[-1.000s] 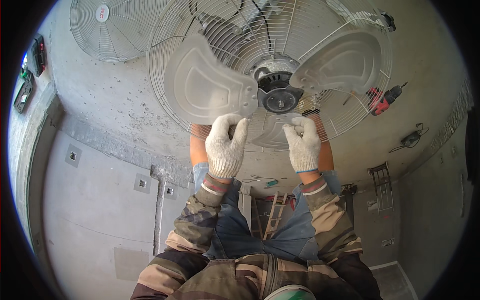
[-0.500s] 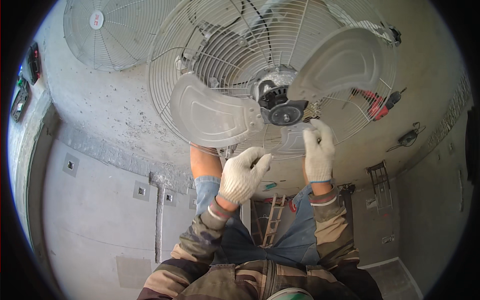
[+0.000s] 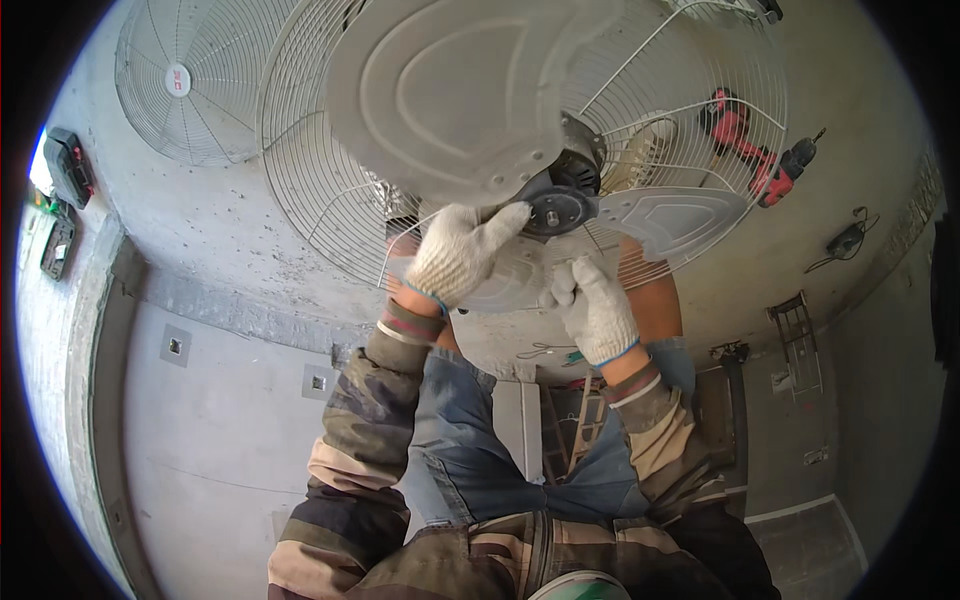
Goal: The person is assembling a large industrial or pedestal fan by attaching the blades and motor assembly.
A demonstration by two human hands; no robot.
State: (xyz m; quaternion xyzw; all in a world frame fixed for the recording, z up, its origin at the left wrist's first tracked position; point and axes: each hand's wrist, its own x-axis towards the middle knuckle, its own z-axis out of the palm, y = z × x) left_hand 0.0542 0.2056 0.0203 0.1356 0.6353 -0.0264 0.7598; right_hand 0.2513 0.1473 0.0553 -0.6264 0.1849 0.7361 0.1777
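Observation:
A round wire fan guard (image 3: 290, 165) stands before me, with pale metal blades around a dark motor (image 3: 583, 150). One large blade (image 3: 450, 95) fills the upper middle, another blade (image 3: 675, 215) points right, and a third shows partly below. My left hand (image 3: 455, 255), in a white knitted glove, is closed at the large blade's root; its thumb lies against the dark round hub (image 3: 558, 211) and the other fingers are partly hidden. Below the hub, my gloved right hand (image 3: 597, 312) has its fingers drawn together near the lower blade; anything between them is too small to tell.
A second wire guard (image 3: 178, 80) lies at the far left. On the concrete floor to the right is a red-and-black cordless drill (image 3: 770, 165), with a dark corded object (image 3: 848, 240) nearby. Tool cases (image 3: 68, 168) sit at the left edge. A wooden ladder (image 3: 588, 430) shows between my legs.
The blades have turned, bringing a large one to the upper middle. My left hand has moved up to the hub. My right hand has come down and left. The view has shifted somewhat.

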